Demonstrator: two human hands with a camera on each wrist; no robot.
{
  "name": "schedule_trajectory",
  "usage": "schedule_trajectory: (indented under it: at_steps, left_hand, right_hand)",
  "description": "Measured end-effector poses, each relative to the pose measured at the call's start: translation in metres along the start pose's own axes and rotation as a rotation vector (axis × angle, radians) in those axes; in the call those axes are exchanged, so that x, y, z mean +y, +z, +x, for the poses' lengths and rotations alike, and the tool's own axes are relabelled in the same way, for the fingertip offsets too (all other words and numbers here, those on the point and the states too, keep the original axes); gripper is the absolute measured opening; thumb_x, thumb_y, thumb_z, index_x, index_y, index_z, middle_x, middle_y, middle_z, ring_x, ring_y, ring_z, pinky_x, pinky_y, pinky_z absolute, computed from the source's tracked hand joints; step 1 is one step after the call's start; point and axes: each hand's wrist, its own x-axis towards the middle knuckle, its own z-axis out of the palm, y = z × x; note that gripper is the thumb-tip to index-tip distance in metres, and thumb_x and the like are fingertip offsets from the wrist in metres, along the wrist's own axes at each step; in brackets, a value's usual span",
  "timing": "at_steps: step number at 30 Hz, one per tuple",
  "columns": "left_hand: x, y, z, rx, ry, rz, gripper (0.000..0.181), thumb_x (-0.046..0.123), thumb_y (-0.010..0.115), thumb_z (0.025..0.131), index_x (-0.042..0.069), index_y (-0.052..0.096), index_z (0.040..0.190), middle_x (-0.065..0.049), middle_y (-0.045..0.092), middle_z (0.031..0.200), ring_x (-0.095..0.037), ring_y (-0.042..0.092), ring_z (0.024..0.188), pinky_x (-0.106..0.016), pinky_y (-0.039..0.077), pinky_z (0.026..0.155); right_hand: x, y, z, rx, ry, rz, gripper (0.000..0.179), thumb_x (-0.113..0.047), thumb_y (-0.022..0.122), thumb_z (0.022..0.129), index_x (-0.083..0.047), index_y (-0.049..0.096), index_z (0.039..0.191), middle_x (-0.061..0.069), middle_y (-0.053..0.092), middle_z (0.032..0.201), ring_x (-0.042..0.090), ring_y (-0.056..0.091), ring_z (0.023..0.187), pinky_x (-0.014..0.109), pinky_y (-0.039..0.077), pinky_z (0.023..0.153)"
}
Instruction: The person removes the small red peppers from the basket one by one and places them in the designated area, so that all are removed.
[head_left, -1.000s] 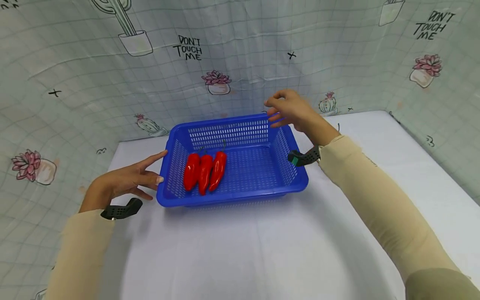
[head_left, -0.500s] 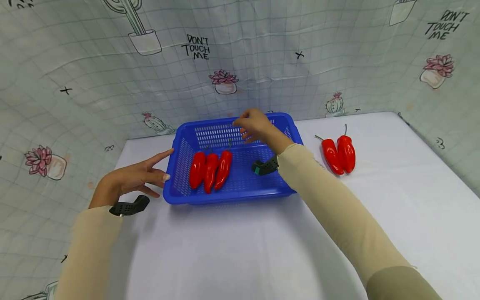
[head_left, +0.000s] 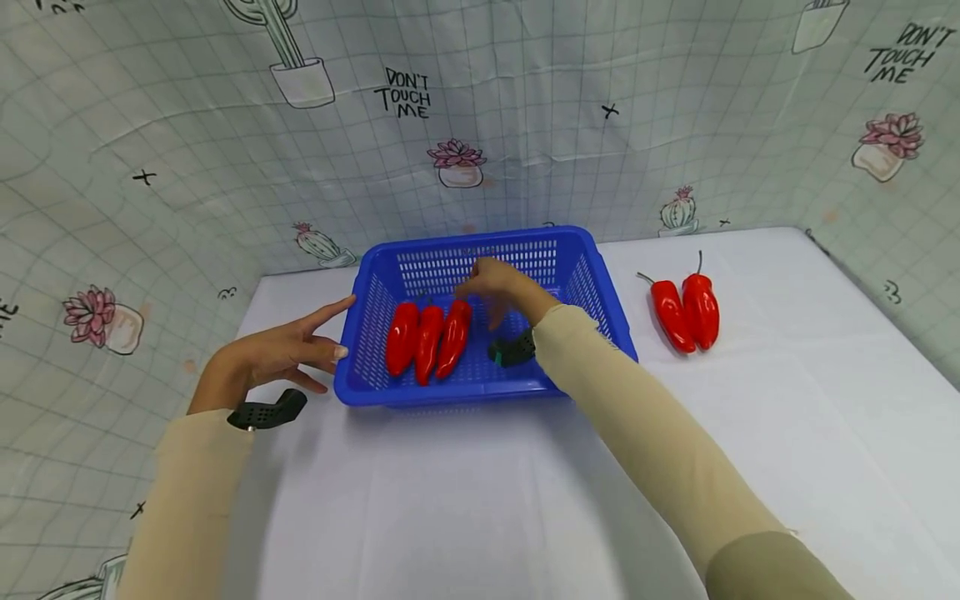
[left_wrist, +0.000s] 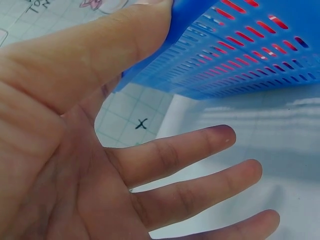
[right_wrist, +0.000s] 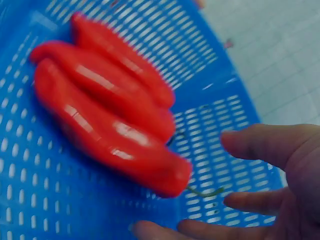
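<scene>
Three red chili peppers lie side by side in the left part of a blue plastic basket point(head_left: 480, 392): the left pepper point(head_left: 402, 337), middle pepper point(head_left: 429, 343) and right pepper point(head_left: 453, 340). Over the basket, my right hand point(head_left: 502, 285) is at the stem end of the right pepper. In the right wrist view its thumb and fingers stand apart near the green stem point(right_wrist: 207, 193), holding nothing. My left hand point(head_left: 281, 354) touches the basket's left rim with thumb and index finger. Its other fingers extend freely below the rim in the left wrist view.
Two more red peppers point(head_left: 684, 312) lie together on the white tabletop point(head_left: 450, 500), right of the basket. Behind the table hangs a checked cloth point(head_left: 525, 108) printed with cacti. Black wrist cameras sit on both wrists.
My right hand has moved left and down, from above the basket's back right corner to the right pepper's stem end. The left hand stays at the rim; the view has shifted slightly.
</scene>
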Motion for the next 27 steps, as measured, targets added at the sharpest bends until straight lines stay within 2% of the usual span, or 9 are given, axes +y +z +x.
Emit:
schedule_trajectory:
  at_steps: [4, 8, 10, 14, 17, 23, 27]
  left_hand:
    - [-0.002, 0.000, -0.001, 0.006, 0.004, -0.002, 0.095, 0.035, 0.066, 0.092, 0.041, -0.003, 0.157, -0.027, 0.048, 0.144, -0.039, 0.057, 0.122, -0.058, 0.052, 0.092]
    - [-0.003, 0.000, 0.000, 0.010, 0.010, -0.003, 0.095, 0.035, 0.066, 0.092, 0.040, -0.003, 0.157, -0.027, 0.048, 0.143, -0.040, 0.057, 0.122, -0.058, 0.052, 0.092]
    - [-0.002, 0.000, 0.000, 0.011, 0.010, -0.001, 0.095, 0.035, 0.066, 0.092, 0.040, -0.003, 0.157, -0.027, 0.049, 0.143, -0.040, 0.057, 0.122, -0.058, 0.053, 0.091]
    - [-0.001, 0.001, 0.001, 0.004, 0.013, 0.005, 0.095, 0.035, 0.066, 0.092, 0.040, -0.002, 0.157, -0.026, 0.050, 0.142, -0.039, 0.058, 0.121, -0.058, 0.053, 0.091]
    - [-0.001, 0.000, 0.000, 0.008, 0.014, 0.010, 0.095, 0.035, 0.066, 0.092, 0.040, -0.002, 0.157, -0.026, 0.050, 0.142, -0.039, 0.058, 0.121, -0.058, 0.053, 0.091]
    - [-0.001, -0.001, 0.000, 0.013, 0.021, 0.000, 0.094, 0.034, 0.066, 0.092, 0.039, -0.002, 0.157, -0.027, 0.050, 0.142, -0.040, 0.058, 0.121, -0.059, 0.052, 0.091]
    - [-0.003, 0.001, 0.001, 0.006, 0.010, -0.020, 0.094, 0.034, 0.065, 0.093, 0.039, -0.003, 0.157, -0.028, 0.047, 0.144, -0.039, 0.058, 0.121, -0.059, 0.052, 0.092]
  right_hand:
    - [0.003, 0.008, 0.004, -0.051, 0.042, -0.051, 0.059, -0.016, 0.064, 0.092, 0.003, 0.038, 0.142, 0.024, 0.045, 0.139, 0.047, 0.061, 0.111, 0.049, 0.060, 0.072]
    - [0.003, 0.015, 0.008, -0.011, 0.022, -0.141, 0.056, -0.012, 0.067, 0.089, 0.002, 0.042, 0.138, 0.023, 0.052, 0.131, 0.045, 0.067, 0.099, 0.044, 0.061, 0.063]
    - [0.003, 0.018, 0.009, 0.016, 0.014, -0.189, 0.059, -0.009, 0.067, 0.089, 0.000, 0.040, 0.140, 0.021, 0.051, 0.131, 0.044, 0.068, 0.092, 0.042, 0.061, 0.060]
    - [0.003, 0.021, 0.010, 0.026, 0.014, -0.241, 0.070, -0.005, 0.068, 0.088, -0.011, 0.034, 0.148, 0.019, 0.047, 0.137, 0.041, 0.068, 0.091, 0.042, 0.061, 0.058]
    - [0.001, 0.021, 0.011, 0.012, -0.004, -0.246, 0.072, -0.004, 0.071, 0.086, -0.014, 0.034, 0.147, 0.020, 0.046, 0.138, 0.038, 0.068, 0.091, 0.042, 0.061, 0.059]
    - [0.001, 0.022, 0.013, -0.053, -0.066, -0.299, 0.066, -0.006, 0.075, 0.085, -0.015, 0.040, 0.140, 0.020, 0.048, 0.131, 0.036, 0.066, 0.095, 0.039, 0.061, 0.060]
    - [0.004, 0.024, 0.015, -0.109, -0.085, -0.373, 0.052, -0.006, 0.074, 0.085, -0.013, 0.051, 0.131, 0.017, 0.051, 0.123, 0.032, 0.065, 0.097, 0.035, 0.061, 0.061]
